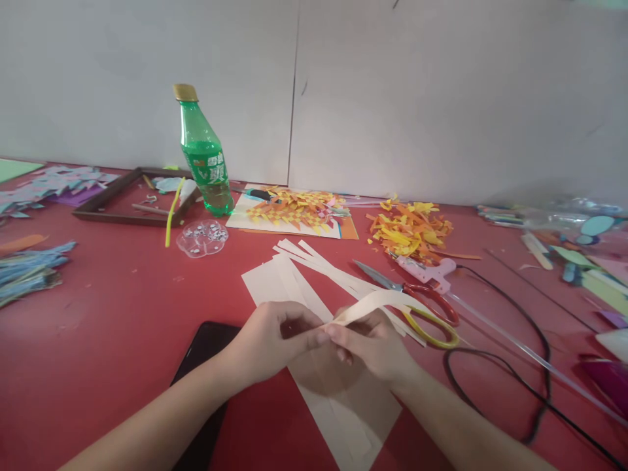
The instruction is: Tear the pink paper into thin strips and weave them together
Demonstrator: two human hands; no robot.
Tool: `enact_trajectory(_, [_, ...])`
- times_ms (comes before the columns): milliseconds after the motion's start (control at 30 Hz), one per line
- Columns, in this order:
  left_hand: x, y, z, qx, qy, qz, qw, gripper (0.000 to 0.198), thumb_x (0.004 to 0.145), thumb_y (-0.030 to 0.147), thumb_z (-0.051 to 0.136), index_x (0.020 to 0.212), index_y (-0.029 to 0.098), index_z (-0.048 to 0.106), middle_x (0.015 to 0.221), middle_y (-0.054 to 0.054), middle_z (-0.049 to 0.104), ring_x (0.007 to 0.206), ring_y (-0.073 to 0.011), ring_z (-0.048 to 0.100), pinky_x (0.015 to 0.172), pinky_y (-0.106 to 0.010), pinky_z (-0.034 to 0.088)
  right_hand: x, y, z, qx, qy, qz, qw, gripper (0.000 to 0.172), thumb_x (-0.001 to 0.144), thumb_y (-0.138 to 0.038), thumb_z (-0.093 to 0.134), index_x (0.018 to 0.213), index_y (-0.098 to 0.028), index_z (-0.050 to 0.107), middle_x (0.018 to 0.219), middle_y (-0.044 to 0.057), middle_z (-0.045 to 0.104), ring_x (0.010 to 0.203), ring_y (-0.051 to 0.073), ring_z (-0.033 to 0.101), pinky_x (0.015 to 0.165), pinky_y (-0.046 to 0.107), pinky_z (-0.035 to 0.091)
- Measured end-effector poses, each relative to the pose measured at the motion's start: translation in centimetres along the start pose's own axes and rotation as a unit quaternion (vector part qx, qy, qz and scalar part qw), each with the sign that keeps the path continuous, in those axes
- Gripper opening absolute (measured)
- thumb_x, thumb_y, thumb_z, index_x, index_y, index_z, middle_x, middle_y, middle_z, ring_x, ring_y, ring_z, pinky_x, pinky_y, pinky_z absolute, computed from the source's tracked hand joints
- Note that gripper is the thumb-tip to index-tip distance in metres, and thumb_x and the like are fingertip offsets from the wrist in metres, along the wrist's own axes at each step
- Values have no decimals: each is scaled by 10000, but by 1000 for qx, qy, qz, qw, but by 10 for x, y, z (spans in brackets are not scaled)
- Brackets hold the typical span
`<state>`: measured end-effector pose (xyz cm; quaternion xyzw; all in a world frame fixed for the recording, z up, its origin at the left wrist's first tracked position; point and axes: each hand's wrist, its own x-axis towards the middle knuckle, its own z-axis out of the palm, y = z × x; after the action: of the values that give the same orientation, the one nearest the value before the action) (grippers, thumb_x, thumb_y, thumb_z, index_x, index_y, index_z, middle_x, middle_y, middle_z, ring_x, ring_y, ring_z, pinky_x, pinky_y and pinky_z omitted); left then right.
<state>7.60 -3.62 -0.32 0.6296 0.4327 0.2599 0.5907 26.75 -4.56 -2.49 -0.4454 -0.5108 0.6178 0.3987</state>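
Observation:
Between both hands, a cream paper strip is pinched at its near end, the rest arching out to the right. My left hand is closed, thumb and forefinger meeting the strip's end. Right beside it my right hand is closed on the same strip, thumb on top. Beneath the hands lies a cream paper sheet, slanting across the table. More cut strips fan out just beyond it. Scissors with red and yellow handles rest right of the hands, partly behind the strip.
A black phone lies under my left forearm. Farther back stand a green bottle and a wooden frame. Orange and yellow paper pieces are heaped behind a pink glue gun, whose black cord loops along the right.

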Motion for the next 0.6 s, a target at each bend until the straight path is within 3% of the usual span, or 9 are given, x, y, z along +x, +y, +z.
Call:
enact_trajectory(267, [-1, 1, 1, 2, -1, -24, 1000, 220, 807, 362, 617, 750, 161, 685, 712, -31, 671, 604, -116, 526, 542, -216, 367, -1, 0, 1, 48, 61, -6, 997, 216, 727, -334, 738, 632, -154, 667, 489, -22, 566, 411, 77, 482, 361, 182, 381])
enact_trajectory(600, [-1, -1, -1, 32, -21, -41, 998, 272, 823, 401, 584, 728, 152, 642, 686, -10, 638, 576, -97, 472, 533, -209, 344, 5, 0, -8, 141, 82, 24, 986, 242, 651, -330, 798, 580, -152, 651, 503, -16, 602, 368, 58, 485, 338, 164, 342])
